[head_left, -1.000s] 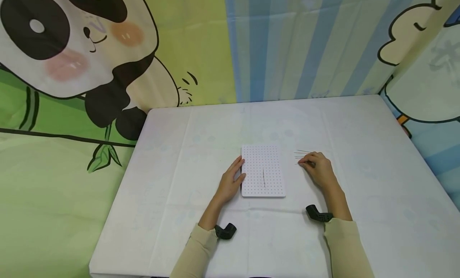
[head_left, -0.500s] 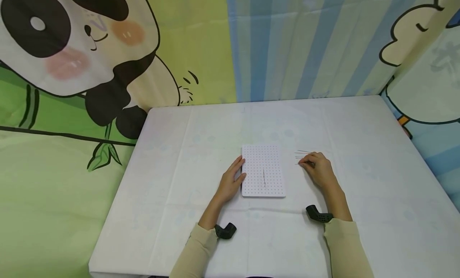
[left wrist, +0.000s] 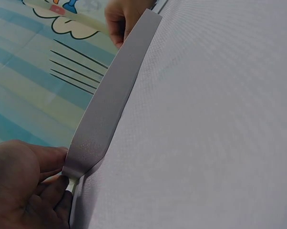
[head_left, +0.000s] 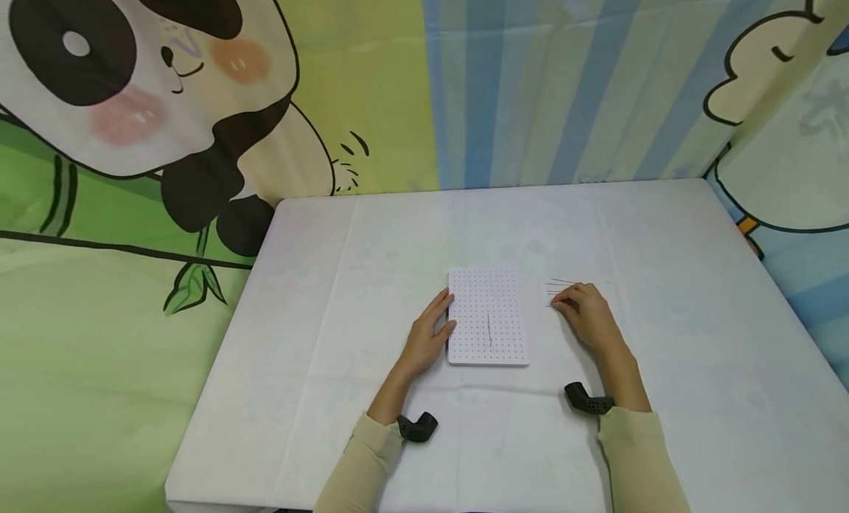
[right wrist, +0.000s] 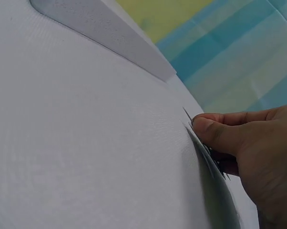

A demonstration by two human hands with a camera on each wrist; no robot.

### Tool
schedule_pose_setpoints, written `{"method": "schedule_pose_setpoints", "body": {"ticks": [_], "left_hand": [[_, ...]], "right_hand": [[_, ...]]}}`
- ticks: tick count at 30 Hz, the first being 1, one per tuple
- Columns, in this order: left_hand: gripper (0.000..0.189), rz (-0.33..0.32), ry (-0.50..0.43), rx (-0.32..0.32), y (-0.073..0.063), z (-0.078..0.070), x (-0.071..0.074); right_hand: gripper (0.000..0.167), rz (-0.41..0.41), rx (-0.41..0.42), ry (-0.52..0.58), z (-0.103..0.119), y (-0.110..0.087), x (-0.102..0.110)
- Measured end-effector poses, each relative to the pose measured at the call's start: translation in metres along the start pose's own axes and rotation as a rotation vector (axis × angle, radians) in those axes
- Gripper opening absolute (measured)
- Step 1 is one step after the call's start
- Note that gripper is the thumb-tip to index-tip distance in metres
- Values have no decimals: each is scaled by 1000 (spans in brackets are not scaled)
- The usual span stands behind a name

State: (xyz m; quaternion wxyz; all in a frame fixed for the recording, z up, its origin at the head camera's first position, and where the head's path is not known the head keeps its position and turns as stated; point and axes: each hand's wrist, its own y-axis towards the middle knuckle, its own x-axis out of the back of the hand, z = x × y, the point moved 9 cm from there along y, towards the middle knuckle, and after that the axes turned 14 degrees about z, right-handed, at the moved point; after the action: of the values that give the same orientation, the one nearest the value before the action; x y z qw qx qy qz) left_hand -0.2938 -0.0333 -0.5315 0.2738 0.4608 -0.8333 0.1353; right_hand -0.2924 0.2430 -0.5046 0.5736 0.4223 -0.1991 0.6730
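A white board (head_left: 471, 295) with a grid of small holes lies flat on the table. Along its left edge rests my left hand (head_left: 423, 342), fingers extended and touching the side; the left wrist view shows fingertips at the board's corner. Several thin dark pins (left wrist: 76, 68) stand up from the board in a row. To the right of the board, my right hand (head_left: 589, 320) is down at the tabletop, thumb and forefinger pinched together at a thin metal pin (right wrist: 187, 114). Several more thin pins (head_left: 564, 281) lie side by side there, partly hidden by the fingers.
A white cloth covers the table (head_left: 371, 262). Behind it hangs a printed curtain (head_left: 371, 71) with a panda and stripes. Each wrist wears a black camera (head_left: 418, 427).
Both hands and the board stay in place; the head view shifts only slightly. The right fingers remain at the loose pins.
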Motion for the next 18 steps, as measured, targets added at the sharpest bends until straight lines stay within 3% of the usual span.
{"method": "schedule_pose_setpoints", "body": {"ticks": [12, 18], "left_hand": [[51, 9, 2, 12, 0, 0, 0], [51, 8, 5, 16, 1, 2, -1]], "right_hand": [[7, -84, 103, 52, 33, 6, 1], [13, -183, 192, 97, 57, 10, 2]]}}
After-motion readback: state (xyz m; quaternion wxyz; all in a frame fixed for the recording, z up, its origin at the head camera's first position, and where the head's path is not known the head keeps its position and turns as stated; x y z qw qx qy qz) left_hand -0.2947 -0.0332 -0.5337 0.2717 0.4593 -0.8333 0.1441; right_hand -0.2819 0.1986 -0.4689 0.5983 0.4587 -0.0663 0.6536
